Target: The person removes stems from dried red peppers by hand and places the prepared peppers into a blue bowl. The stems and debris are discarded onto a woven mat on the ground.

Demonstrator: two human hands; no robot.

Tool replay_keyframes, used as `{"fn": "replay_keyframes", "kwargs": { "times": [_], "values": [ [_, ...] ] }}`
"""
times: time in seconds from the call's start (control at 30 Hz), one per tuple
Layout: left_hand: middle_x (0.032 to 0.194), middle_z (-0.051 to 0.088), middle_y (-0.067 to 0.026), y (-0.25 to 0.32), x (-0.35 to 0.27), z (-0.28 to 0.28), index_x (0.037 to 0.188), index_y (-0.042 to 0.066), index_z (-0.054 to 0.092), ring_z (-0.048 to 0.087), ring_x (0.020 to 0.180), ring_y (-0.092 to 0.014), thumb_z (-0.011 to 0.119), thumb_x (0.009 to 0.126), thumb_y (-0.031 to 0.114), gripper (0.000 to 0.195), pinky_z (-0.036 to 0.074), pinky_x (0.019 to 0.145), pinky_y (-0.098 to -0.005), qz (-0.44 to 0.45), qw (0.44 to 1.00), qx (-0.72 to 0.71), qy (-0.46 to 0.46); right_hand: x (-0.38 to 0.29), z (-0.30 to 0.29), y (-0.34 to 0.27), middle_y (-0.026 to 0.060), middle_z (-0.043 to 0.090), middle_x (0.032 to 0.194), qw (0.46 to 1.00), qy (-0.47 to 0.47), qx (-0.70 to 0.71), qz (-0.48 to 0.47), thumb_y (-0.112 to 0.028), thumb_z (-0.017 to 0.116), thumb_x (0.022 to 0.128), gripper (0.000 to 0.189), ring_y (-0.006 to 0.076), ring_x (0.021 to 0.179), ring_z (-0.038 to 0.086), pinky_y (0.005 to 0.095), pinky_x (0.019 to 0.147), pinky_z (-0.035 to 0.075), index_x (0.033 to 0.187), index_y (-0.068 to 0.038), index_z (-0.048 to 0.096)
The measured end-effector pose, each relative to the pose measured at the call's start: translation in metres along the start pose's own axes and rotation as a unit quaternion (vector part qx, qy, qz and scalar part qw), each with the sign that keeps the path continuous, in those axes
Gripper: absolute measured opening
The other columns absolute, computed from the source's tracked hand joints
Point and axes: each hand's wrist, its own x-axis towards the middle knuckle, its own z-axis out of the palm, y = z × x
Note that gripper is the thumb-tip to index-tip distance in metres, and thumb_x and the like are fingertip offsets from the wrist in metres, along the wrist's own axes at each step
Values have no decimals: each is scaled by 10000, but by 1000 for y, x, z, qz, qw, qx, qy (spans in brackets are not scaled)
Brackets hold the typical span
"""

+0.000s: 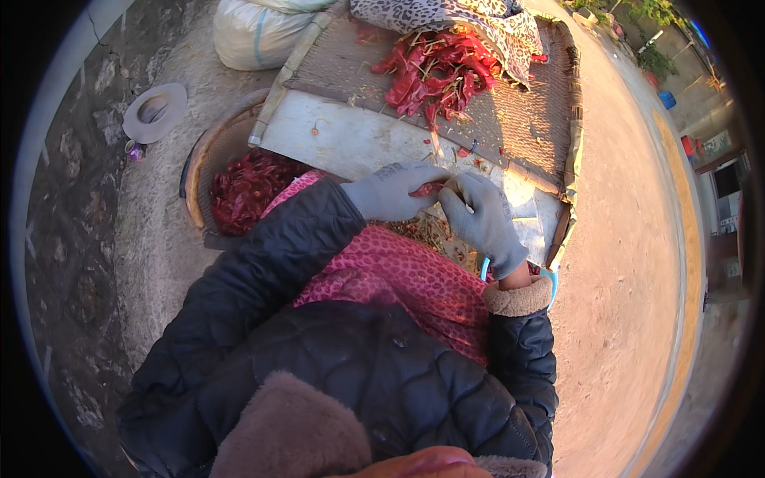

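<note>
A dried red chili pepper (425, 189) shows between my two gloved hands, partly covered by the fingers. My left hand (394, 188), in a grey work glove, is shut on the pepper's body. With fingertips pinched together, my right hand (481, 212) meets the pepper's other end; whether it grips a stem is hidden. Both hands are just over the near edge of a woven bamboo tray (340, 69). On the tray lies a heap of dried red chilies with pale stems (445, 71). Leopard-print cloth (430, 15) covers the heap's far side.
At left, a round woven basket (194, 173) holds more red chilies (251, 191). A blue-rimmed container (553, 290) sits by my right wrist. Stems and scraps (421, 230) lie below my hands. A white sack (263, 33) and a pale hat-like ring (155, 112) rest on the ground.
</note>
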Motion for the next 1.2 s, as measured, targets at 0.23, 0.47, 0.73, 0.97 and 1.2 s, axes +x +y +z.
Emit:
{"fn": "replay_keyframes", "kwargs": {
  "times": [0.23,0.47,0.73,0.97,1.2],
  "values": [
    [1111,730,-146,4,4,4,1286,12,643,681,1051,-197,682,979,178,351,527,954,-358,-18,995,-93,40,-5,10,-22,157,646,768,966,104,108,212,-276,636,994,301,153,748,664,380,633,488,927,17,657],
    [1094,724,-140,10,2,3,1220,15,651,669,1026,-178,690,969,197,313,527,931,-355,-18,989,-98,-106,-7,-17,-19,226,645,761,993,-86,-8,81,-314,631,995,315,337,690,650,428,645,481,958,-4,674],
    [1019,729,-132,22,-3,-9,1190,12,651,669,917,-173,671,1005,232,289,542,856,-342,23,991,-131,-13,6,-4,-18,22,594,692,953,-1,229,196,-232,593,977,271,106,639,574,299,577,436,845,-5,664],
    [857,702,-62,31,-1,-20,1046,0,697,664,797,-113,615,1054,266,278,538,712,-289,-11,952,-303,33,10,33,-19,19,469,641,856,105,476,171,-232,504,1047,324,137,525,447,296,528,424,787,-53,577],
    [795,644,-10,38,-3,-24,985,30,679,607,685,-112,586,1067,307,304,509,633,-276,-111,927,-302,195,58,10,65,86,692,1069,957,166,195,136,-303,607,1057,395,137,948,655,286,831,544,1261,35,627]
  ]
}}
